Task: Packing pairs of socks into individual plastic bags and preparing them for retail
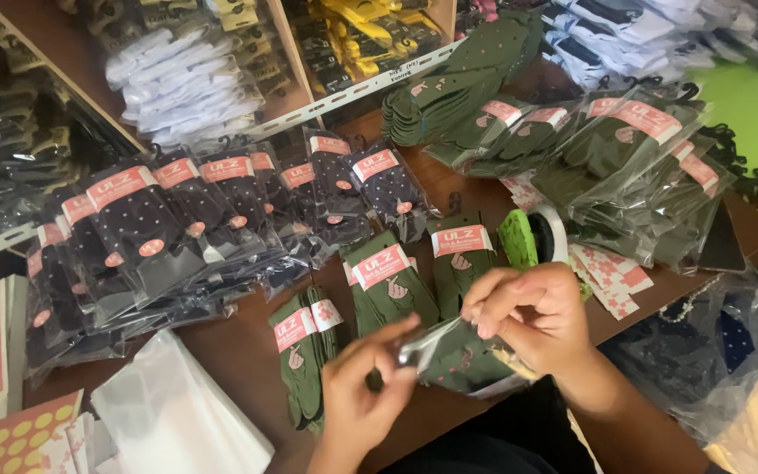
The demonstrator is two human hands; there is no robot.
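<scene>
My left hand point(360, 391) and my right hand point(532, 318) both grip a clear plastic bag with dark green socks point(458, 358) in it, low over the table's front edge. The left fingers pinch the bag's left end, the right fingers close over its upper right edge. Just beyond lie several loose pairs of green socks with pink paper bands point(388, 279). A tape dispenser with a white roll point(537, 237) stands right behind my right hand.
Rows of bagged dark dotted socks point(177, 219) cover the brown table point(239, 351) at left. Bagged green socks point(633, 158) pile at right, an unbagged green stack point(449, 96) behind. Clear empty bags point(177, 412) and sticker sheets point(28, 434) lie front left. Shelves of socks point(186, 70) stand behind.
</scene>
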